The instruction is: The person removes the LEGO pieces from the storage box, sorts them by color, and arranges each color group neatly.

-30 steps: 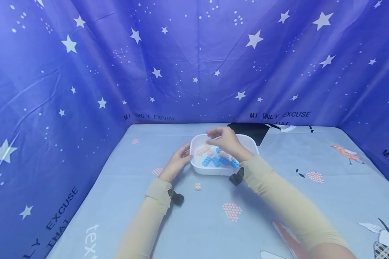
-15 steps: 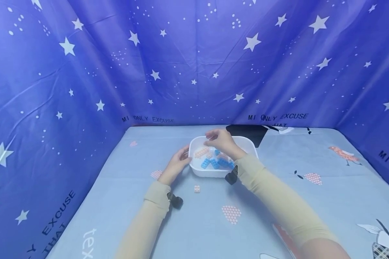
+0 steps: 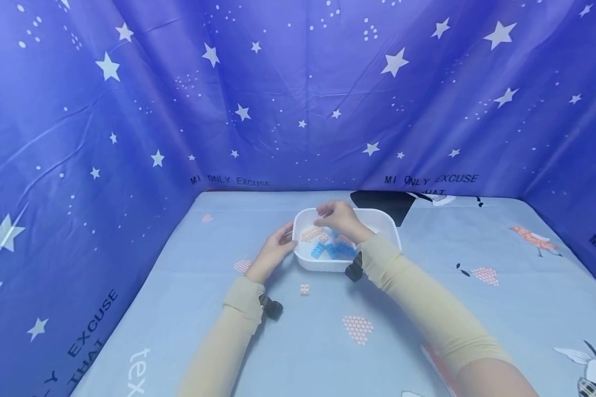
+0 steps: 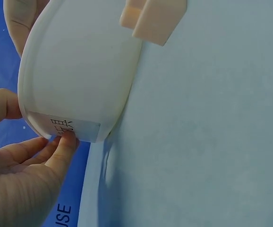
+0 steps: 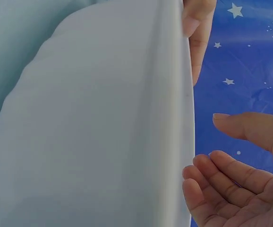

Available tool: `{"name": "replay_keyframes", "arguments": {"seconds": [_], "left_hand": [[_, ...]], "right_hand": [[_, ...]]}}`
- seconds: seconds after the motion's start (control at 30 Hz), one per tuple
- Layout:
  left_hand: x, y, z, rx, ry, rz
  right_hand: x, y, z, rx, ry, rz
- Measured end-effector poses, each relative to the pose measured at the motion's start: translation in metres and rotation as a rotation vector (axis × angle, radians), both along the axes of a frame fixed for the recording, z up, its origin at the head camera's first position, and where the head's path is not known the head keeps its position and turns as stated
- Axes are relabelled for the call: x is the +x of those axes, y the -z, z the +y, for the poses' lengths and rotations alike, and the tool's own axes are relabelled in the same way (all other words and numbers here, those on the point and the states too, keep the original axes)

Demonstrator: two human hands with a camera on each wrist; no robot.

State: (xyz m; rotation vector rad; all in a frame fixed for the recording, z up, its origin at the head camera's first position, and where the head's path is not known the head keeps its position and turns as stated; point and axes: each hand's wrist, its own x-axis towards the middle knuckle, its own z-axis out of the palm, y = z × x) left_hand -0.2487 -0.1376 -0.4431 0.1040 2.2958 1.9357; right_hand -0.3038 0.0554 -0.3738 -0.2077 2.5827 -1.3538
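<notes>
A white plastic box (image 3: 327, 266) sits on the table with several blue bricks (image 3: 331, 251) and peach bricks (image 3: 311, 235) inside. My left hand (image 3: 273, 251) holds the box's left end, its digits at the rim and on the wall beside a printed label (image 4: 87, 128). Over the box hovers my right hand (image 3: 341, 218), fingers loosely bent. In the right wrist view the thumb (image 5: 250, 127) stands apart from the fingers, with nothing between them. One peach brick (image 3: 305, 289) lies on the cloth in front of the box. My right wrist hides part of the box's contents.
The table is covered by a light blue printed cloth (image 3: 238, 336). Blue curtains (image 3: 278, 82) with white stars hang behind and at both sides. A black wrist camera (image 3: 272, 307) sits at the left cuff, another black camera (image 3: 354, 269) at the right.
My right wrist has shifted slightly left and covers more of the blue bricks at the right. The left hand stays at the box end. The head view shifts slightly.
</notes>
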Motion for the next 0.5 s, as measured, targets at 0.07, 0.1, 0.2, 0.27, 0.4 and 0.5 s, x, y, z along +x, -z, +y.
{"name": "replay_keyframes", "arguments": {"seconds": [0.07,0.1,0.2,0.27,0.4,0.5], "left_hand": [[0.000,-0.001,0.002,-0.014,0.003,-0.002],[0.000,-0.001,0.002,-0.019,0.002,-0.003],[0.000,-0.001,0.002,-0.017,-0.001,0.005],[-0.001,0.000,0.001,-0.014,-0.002,0.012],[-0.002,0.001,0.000,-0.017,0.013,0.011],[-0.001,-0.002,0.000,-0.004,0.035,0.005]], "right_hand": [[-0.001,0.002,0.001,-0.020,0.015,-0.028],[-0.001,0.003,0.001,-0.032,0.022,-0.044],[-0.003,0.005,-0.001,-0.083,0.049,-0.125],[-0.005,0.007,-0.003,-0.109,0.063,-0.176],[-0.008,0.012,-0.004,-0.121,0.084,-0.230],[-0.010,0.016,-0.003,-0.106,0.085,-0.235]]}}
